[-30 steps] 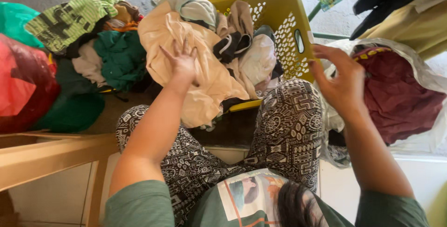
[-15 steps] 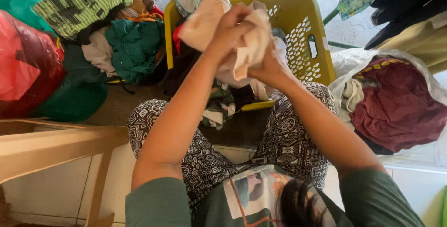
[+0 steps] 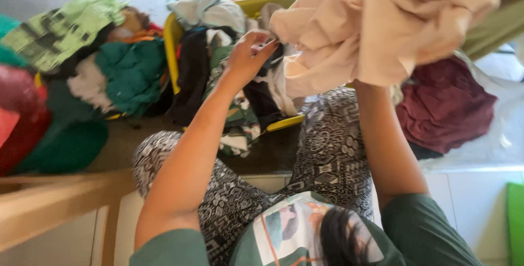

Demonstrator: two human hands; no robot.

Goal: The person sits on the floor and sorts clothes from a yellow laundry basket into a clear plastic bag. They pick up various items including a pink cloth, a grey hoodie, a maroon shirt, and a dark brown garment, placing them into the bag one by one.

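Your left hand (image 3: 248,58) pinches a lower fold of the cream garment (image 3: 376,25) between thumb and fingertips, just above the yellow laundry basket (image 3: 173,53). Your right hand is buried under the bunched cloth, so you cannot tell how it grips; only its forearm shows, rising into the bundle, which is lifted above the basket's right side. Dark and pale clothes fill the basket. Past its left rim lies a heap with a teal garment (image 3: 131,72) and a green patterned cloth (image 3: 60,28). A maroon cloth (image 3: 445,105) lies to the right.
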